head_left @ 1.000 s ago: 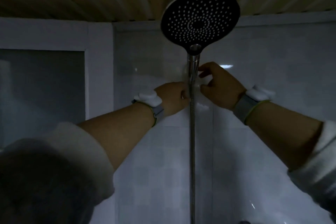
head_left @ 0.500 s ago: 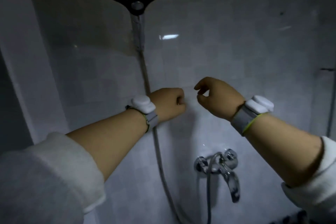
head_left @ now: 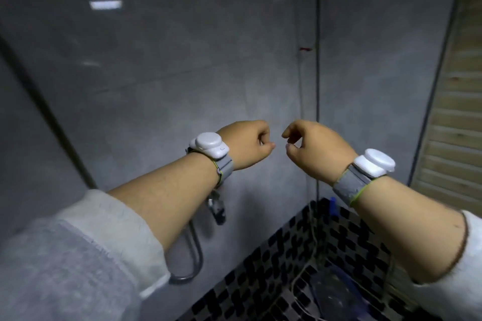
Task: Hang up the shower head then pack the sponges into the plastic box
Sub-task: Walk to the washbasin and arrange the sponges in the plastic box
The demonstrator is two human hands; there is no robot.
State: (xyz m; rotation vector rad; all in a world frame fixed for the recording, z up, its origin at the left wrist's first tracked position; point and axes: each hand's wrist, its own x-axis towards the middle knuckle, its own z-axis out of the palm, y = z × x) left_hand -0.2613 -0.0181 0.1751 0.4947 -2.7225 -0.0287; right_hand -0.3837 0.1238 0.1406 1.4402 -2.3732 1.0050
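We hold both our hands up in front of the grey tiled wall; our left hand is curled into a loose fist with nothing in it; our right hand is half curled, with the thumb and first finger bent toward each other, and it holds nothing too; the two hands are near each other but do not touch.

Each wrist has a grey band with a white round gadget on it; the left wrist gadget sits on top of the arm; the right wrist gadget sits on the outer side of the arm; our pale sleeves are pushed back on both arms.

We use the wall as our marker; low on the wall, under our left arm, a shiny tap pokes out, partly hidden by the arm; a grey hose hangs from it in a loop against the wall; the shower head is out of our view, so we cannot tell where it is.

At the foot of the wall, to the right, a ledge covered in little black and white tiles runs along; on the ledge sits something clear and blurry, maybe the plastic box, but we cannot tell for sure; we cannot make out any sponges; a thin dark pipe runs up where the wall meets the next wall; far right of the wall are tan wooden slats.
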